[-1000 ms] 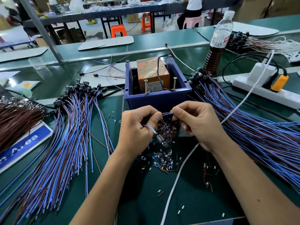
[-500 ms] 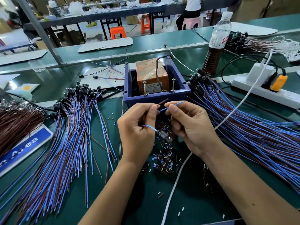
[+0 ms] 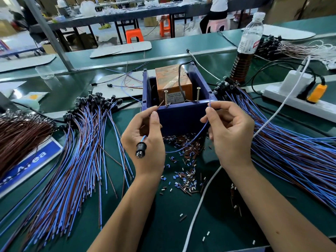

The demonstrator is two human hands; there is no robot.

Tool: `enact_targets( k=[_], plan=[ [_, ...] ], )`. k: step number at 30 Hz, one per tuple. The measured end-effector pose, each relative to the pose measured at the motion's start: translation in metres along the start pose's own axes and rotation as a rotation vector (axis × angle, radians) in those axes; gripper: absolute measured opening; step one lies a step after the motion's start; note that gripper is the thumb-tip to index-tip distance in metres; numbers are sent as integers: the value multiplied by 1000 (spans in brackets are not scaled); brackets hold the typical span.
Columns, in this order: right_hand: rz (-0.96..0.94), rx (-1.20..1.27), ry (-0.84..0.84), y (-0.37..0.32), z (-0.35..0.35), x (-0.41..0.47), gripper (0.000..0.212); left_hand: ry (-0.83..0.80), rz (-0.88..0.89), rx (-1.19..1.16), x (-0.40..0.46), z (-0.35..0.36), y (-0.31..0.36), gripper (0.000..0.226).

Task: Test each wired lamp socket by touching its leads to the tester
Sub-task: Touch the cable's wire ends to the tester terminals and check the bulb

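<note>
The tester is a blue plastic box (image 3: 179, 117) with an orange block and two upright screws, a left screw (image 3: 166, 97) and a right screw (image 3: 198, 94), at its front rim. My left hand (image 3: 145, 140) pinches the brown lead (image 3: 160, 105), whose tip points close to the left screw. A small black lamp socket (image 3: 140, 149) dangles over the back of that hand. My right hand (image 3: 229, 135) pinches the blue lead (image 3: 209, 104) upright, to the right of the right screw and apart from it. The blue wire sags between both hands.
Piles of wired sockets lie to the left (image 3: 78, 142) and right (image 3: 291, 142). Cut insulation bits (image 3: 185, 160) litter the green mat. A white cable (image 3: 200, 206) crosses it. A bottle (image 3: 247, 48) and a power strip (image 3: 298, 100) stand at the right.
Both hands rose and moved apart, spreading the two leads toward the screws. The socket now hangs over the back of my left hand instead of between the hands.
</note>
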State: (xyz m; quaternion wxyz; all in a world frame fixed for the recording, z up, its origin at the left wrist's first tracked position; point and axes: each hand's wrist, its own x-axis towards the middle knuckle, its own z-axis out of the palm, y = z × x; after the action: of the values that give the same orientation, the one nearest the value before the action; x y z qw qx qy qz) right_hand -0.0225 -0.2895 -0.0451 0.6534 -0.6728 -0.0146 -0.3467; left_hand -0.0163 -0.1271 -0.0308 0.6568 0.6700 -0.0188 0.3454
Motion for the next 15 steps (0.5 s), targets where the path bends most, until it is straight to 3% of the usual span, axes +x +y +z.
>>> enact_targets(
  k=[6, 15],
  plan=[
    [-224, -302, 145, -5, 4, 4, 18, -1, -30, 7, 0, 3, -1, 23],
    [-376, -408, 64, -8, 6, 3, 20, -3, -33, -9, 0, 4, -3, 24]
  ],
)
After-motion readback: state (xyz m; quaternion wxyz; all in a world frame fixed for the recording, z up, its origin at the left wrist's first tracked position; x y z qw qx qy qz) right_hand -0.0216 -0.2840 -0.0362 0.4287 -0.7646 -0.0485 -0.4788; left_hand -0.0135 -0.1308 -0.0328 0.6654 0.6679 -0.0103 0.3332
